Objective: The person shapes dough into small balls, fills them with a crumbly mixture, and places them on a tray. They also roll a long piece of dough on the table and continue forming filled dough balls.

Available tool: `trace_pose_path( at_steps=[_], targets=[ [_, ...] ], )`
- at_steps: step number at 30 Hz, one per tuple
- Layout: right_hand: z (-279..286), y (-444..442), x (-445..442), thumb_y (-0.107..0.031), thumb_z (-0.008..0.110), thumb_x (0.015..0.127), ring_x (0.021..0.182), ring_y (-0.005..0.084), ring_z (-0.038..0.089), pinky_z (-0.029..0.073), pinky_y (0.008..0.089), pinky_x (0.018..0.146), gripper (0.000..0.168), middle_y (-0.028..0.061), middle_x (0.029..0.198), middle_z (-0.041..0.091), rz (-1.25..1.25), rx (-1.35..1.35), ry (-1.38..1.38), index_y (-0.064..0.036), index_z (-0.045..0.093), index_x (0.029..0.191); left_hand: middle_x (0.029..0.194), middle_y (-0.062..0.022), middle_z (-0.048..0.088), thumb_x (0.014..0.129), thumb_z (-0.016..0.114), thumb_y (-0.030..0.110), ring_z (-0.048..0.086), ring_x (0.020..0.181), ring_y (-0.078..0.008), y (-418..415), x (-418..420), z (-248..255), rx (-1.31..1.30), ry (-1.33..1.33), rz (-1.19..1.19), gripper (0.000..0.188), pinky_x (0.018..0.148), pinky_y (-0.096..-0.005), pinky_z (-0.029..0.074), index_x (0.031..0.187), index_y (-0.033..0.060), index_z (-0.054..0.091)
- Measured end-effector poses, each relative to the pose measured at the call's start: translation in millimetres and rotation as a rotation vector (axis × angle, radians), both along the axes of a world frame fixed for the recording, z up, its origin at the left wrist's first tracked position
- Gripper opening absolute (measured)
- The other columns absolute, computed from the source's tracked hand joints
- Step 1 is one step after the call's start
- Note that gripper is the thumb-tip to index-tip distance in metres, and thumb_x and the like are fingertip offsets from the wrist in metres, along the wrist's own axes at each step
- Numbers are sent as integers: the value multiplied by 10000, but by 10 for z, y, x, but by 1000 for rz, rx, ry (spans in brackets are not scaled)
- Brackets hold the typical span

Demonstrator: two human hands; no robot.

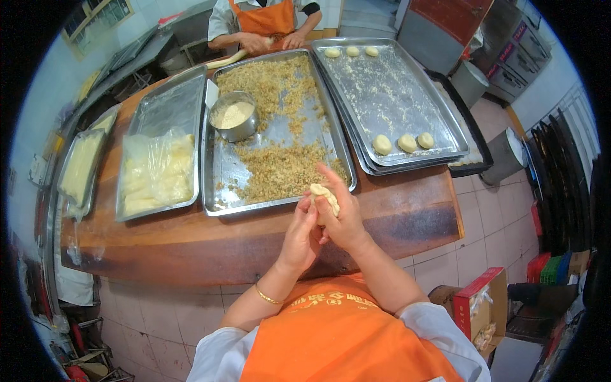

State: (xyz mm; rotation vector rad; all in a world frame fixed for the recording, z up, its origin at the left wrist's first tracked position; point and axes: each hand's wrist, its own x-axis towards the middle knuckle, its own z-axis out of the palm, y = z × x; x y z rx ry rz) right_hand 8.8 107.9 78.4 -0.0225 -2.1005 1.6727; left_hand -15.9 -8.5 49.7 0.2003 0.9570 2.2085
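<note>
Both my hands are closed around one piece of pale dough (325,195), held over the wooden table's near edge. My left hand (303,234) cups it from the left and below. My right hand (344,219) grips it with the thumb pressed on its side and the index finger stretched away. What is inside the dough is hidden by my fingers. Just beyond lies a metal tray (255,206) with crumbly brown filling (286,167) in two heaps. A steel bowl (234,117) of pale crumbs or seeds stands in that tray.
At right, a stacked baking tray (405,102) carries several round dough balls (407,143). Left, another tray (164,102) holds plastic-covered dough pieces (157,176); a smaller covered tray (81,167) lies farther left. Across the wooden table (401,200), another person's hands (258,43) work a dough rope (226,60).
</note>
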Motion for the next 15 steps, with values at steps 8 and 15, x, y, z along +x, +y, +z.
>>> trace_pose_path(
  at_steps=[8, 15],
  targets=[
    [-63, 81, -30, -480, 512, 1007, 1175, 289, 589, 478, 419, 971, 512, 168, 1085, 694, 244, 18, 151, -9, 688, 1099, 1157, 24, 555, 1039, 460, 438, 554, 872, -62, -43, -12, -119, -60, 123, -86, 461, 656, -205, 454, 1395, 146, 429],
    [-82, 97, 38, -539, 474, 1006, 1109, 297, 624, 497, 431, 941, 613, 182, 1095, 701, 161, -230, 29, 25, 683, 888, 1250, -10, 524, 1048, 436, 449, 555, 975, -86, 33, 137, -77, -175, 310, 29, 528, 711, -236, 471, 1449, 110, 376]
  ],
)
